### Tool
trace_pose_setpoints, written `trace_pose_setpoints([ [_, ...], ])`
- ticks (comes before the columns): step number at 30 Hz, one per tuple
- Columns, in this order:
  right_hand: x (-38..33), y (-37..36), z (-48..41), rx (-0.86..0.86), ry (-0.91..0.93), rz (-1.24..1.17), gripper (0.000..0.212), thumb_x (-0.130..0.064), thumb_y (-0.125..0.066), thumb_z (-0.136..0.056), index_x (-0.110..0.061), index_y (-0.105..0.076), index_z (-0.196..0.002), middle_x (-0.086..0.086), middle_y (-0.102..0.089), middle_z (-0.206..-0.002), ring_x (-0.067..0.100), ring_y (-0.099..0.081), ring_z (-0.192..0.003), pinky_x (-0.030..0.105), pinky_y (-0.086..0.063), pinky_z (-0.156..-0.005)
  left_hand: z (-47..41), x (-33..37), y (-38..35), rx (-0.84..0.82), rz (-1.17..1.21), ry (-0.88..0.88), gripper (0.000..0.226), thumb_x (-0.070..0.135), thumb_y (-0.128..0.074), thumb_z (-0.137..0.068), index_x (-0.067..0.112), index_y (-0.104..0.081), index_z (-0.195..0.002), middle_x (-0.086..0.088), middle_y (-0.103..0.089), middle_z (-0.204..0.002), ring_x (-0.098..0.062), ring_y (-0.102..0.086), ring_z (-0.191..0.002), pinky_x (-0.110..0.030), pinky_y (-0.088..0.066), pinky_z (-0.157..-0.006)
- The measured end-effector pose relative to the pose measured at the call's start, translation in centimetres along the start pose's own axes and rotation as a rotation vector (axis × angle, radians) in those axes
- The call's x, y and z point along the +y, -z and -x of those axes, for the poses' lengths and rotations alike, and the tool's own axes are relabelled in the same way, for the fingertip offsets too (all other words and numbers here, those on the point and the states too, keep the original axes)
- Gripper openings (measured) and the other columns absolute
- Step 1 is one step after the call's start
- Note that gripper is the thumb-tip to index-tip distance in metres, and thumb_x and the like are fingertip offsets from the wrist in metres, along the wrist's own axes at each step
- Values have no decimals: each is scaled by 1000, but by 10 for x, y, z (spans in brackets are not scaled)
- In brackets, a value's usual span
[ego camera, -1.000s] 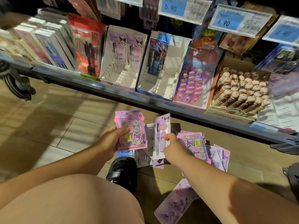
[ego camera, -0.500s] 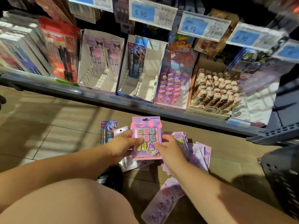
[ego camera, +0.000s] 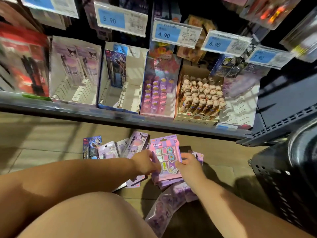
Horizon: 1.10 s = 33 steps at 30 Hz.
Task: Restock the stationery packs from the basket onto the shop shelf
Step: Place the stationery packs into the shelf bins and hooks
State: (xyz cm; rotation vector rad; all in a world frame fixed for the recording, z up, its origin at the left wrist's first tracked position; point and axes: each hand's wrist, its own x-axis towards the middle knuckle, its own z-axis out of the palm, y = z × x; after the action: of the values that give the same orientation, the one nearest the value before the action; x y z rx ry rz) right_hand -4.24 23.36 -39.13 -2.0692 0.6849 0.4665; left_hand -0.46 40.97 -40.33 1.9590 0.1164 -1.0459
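Note:
A pink and purple eraser pack [ego camera: 165,158] stands upright over a pile of purple stationery packs [ego camera: 120,148] on the floor. My left hand [ego camera: 145,162] pinches its left edge and my right hand [ego camera: 189,164] grips its right edge. More purple packs [ego camera: 164,212] lie lower down between my arms. The black basket [ego camera: 289,177] stands at the right. The shop shelf [ego camera: 120,115] runs across above the pile, with white display boxes [ego camera: 75,86] that hold a few pen packs.
A blue pen pack [ego camera: 91,148] lies at the pile's left end. On the shelf stand a red pack [ego camera: 25,66], a pink eraser box [ego camera: 157,93] and a box of round-topped pens [ego camera: 200,98]. Price tags [ego camera: 120,19] hang above. My bare knee fills the lower left.
My right hand let go of the pen pack and came to the eraser pack, which both hands now hold. The view swung right, so the basket came into sight.

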Motion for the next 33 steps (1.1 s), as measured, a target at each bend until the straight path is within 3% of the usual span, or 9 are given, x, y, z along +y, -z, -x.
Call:
trace_pose_setpoints([
  [5,-2,6,-11,0,-29,317,45,-24,-69,-87,-17,-51,-128,6,-60,-122,25,-60,-106,28,-49,-80,-6,0,-3,84,-217,55,53,32,-77,-76,24,-39,-111,-4,-64,-101,-17,-57,-59,-34,-51,-44],
  [8,-7,10,-8,11,-28,353,44,-26,-67,-89,-18,-50,-129,5,-59,-126,23,-59,-107,24,-46,-75,-5,3,3,127,-276,39,65,35,-76,-78,18,-38,-127,-4,-64,-106,-16,-62,-66,-31,-54,-51],
  [13,-37,29,6,91,99,195,33,-27,-61,-92,-17,-56,-122,1,-61,-120,17,-57,-99,23,-43,-78,7,23,23,173,-375,-55,43,43,-68,-85,17,-44,-110,-4,-64,-97,-23,-64,-73,-31,-50,-62],
  [17,-85,72,21,209,262,-1,15,-30,-59,-91,-26,-61,-105,-7,-63,-103,16,-60,-96,32,-49,-86,20,79,35,192,-393,-198,40,41,-65,-88,13,-49,-111,-7,-61,-104,-20,-56,-83,-30,-48,-71],
  [19,-110,105,32,273,344,-98,1,-31,-59,-91,-32,-59,-91,-12,-62,-94,18,-64,-93,39,-53,-85,29,117,34,211,-368,-280,36,40,-62,-91,13,-50,-111,-7,-61,-98,-20,-57,-77,-30,-48,-69],
  [21,-129,146,44,372,419,-143,10,-32,-58,-91,-35,-58,-81,-15,-61,-88,17,-65,-89,39,-54,-84,36,155,26,222,-333,-355,31,40,-60,-92,15,-49,-107,-5,-60,-88,-18,-58,-71,-28,-48,-62],
  [25,-136,238,68,559,525,-211,8,-32,-53,-91,-29,-60,-87,-9,-62,-82,9,-62,-71,37,-53,-72,49,226,-11,237,-413,-546,30,43,-57,-93,15,-53,-104,-6,-61,-98,-25,-60,-91,-29,-46,-75],
  [29,-95,312,75,640,454,-266,15,-28,-49,-88,-23,-50,-74,2,-51,-77,13,-51,-62,32,-41,-60,70,278,-71,179,-494,-749,28,40,-56,-94,15,-52,-107,-3,-59,-100,-24,-57,-96,-28,-41,-75],
  [33,-26,359,66,638,276,-319,15,-21,-47,-92,-19,-49,-78,0,-47,-73,13,-43,-57,21,-36,-48,81,305,-129,136,-609,-1029,27,33,-57,-94,11,-52,-108,-5,-59,-95,-27,-56,-91,-31,-39,-70],
])
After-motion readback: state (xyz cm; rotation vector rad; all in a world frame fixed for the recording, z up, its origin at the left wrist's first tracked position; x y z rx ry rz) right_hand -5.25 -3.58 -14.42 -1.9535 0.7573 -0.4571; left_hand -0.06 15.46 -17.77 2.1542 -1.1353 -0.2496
